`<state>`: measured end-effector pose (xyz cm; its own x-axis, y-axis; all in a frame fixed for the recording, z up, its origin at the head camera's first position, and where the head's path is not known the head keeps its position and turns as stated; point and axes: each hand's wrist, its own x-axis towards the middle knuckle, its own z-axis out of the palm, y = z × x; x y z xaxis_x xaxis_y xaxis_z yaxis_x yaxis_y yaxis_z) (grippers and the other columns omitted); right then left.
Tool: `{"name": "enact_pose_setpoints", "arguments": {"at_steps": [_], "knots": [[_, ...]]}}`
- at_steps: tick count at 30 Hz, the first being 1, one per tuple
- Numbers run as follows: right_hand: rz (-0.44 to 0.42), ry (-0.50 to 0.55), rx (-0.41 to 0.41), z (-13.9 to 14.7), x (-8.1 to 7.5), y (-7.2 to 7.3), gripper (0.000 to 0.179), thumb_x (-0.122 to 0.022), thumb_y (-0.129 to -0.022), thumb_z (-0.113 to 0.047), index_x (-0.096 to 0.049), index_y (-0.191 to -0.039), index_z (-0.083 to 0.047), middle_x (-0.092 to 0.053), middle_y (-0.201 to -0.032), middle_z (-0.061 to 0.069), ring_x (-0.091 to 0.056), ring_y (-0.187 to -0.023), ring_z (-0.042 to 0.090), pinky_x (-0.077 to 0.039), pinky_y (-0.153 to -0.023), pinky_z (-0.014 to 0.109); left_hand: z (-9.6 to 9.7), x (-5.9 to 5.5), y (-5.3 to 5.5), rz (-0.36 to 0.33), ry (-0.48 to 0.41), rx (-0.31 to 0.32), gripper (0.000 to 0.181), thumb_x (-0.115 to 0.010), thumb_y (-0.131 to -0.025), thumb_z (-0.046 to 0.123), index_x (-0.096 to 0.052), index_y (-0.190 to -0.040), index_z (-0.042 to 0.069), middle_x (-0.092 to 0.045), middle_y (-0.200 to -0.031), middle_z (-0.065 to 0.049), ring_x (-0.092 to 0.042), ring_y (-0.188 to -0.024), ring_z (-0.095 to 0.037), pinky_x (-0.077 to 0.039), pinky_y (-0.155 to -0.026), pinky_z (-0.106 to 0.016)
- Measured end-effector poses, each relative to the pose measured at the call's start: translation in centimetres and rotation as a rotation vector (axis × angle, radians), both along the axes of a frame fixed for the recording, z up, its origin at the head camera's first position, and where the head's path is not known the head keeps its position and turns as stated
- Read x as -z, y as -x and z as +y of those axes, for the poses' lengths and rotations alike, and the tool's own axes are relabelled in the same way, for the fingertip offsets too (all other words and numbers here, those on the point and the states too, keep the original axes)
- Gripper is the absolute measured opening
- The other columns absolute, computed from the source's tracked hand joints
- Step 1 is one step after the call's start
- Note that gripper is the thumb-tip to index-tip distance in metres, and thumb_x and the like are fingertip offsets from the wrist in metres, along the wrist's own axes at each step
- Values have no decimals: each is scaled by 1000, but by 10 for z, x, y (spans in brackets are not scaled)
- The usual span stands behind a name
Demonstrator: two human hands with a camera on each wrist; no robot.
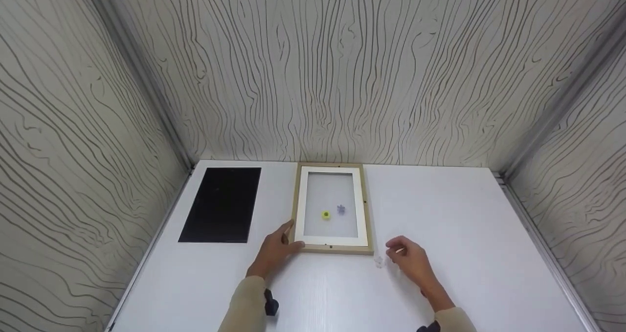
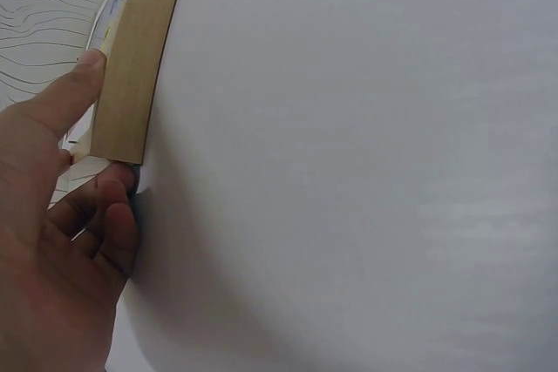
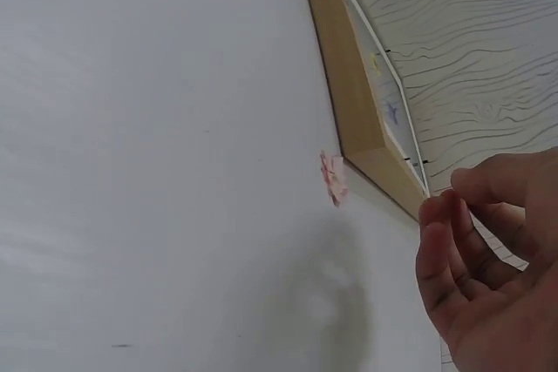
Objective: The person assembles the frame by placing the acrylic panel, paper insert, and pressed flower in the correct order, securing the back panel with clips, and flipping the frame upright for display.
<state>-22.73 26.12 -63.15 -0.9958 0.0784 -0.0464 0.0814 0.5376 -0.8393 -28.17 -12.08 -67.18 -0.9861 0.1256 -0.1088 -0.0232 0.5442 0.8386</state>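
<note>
A wooden picture frame [image 1: 295, 200] with a white inner border lies on the table. Inside its grey window are a small yellow piece [image 1: 326, 215] and a purple star-shaped piece [image 1: 341, 209]. My left hand [image 1: 275, 250] holds the frame's near left corner, the thumb on its near edge and the other fingers along its left side. Right of the near right corner, my right hand [image 1: 410, 259] hovers with curled fingers, thumb and fingertips close together; nothing shows between them. A pale pink, petal-like piece [image 3: 333, 179] lies on the table beside that corner, apart from the fingers.
A flat black rectangular panel [image 1: 222, 205] lies on the table left of the frame. The white tabletop [image 1: 440, 205] extends to the right, bounded by wood-grain patterned walls [image 1: 313, 77] at the back and sides. The frame's far edge is close to the back wall.
</note>
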Motion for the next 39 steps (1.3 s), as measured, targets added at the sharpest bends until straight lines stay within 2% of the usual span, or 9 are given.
{"name": "enact_pose_setpoints", "arguments": {"at_steps": [4, 9, 11, 16, 18, 31, 39], "knots": [[33, -138, -51, -9, 7, -3, 12, -77, -96, -7, -75, -108, -10, -70, -94, 0, -63, -86, 12, -53, -72, 23, 0, 0, 0, 3, 1, -2, 82, -81, -94, 46, -44, -164, 24, -58, -91, -2, -53, -85, -17, -45, -77, -33], [64, -287, -74, -15, 16, -7, 18, -83, -92, -12, -76, -109, -13, -66, -91, -4, -62, -85, 11, -52, -74, 28, 1, 3, 1, -4, 8, -10, 83, -81, -94, 45, -44, -164, 22, -58, -89, -1, -53, -83, -16, -45, -75, -32], [63, -328, -75, -16, 20, -7, 19, -83, -91, -13, -76, -109, -14, -65, -91, -5, -61, -85, 11, -51, -74, 29, 1, 5, 1, -14, 10, -15, 84, -82, -93, 45, -44, -164, 23, -58, -89, 0, -53, -83, -15, -45, -75, -31], [95, -386, -88, -17, 28, -8, 14, -82, -93, -14, -77, -106, -16, -64, -91, -4, -60, -83, 11, -51, -72, 30, -2, 7, 0, 13, -11, 17, 84, -82, -94, 45, -44, -164, 20, -54, -86, 1, -50, -80, -14, -44, -71, -29], [114, -400, -91, -17, 30, -8, 13, -81, -93, -14, -77, -105, -16, -63, -91, -4, -60, -83, 11, -52, -73, 31, -2, 7, -1, 27, -23, 30, 83, -81, -94, 45, -44, -164, 19, -54, -86, 0, -49, -79, -15, -43, -71, -30], [111, -378, -59, -17, 29, -2, 9, -77, -94, -8, -74, -98, -16, -66, -92, -3, -65, -87, 14, -57, -81, 39, -1, 9, 6, -3, -12, 7, 84, -83, -93, 44, -44, -164, 22, -56, -85, 0, -51, -79, -16, -45, -71, -31], [82, -338, -52, -14, 29, 2, 10, -76, -94, -7, -73, -95, -16, -66, -94, -2, -66, -91, 15, -58, -85, 40, -1, 5, 4, 4, -26, 1, 83, -83, -93, 43, -45, -164, 20, -56, -87, -1, -52, -81, -17, -44, -71, -32]]}}
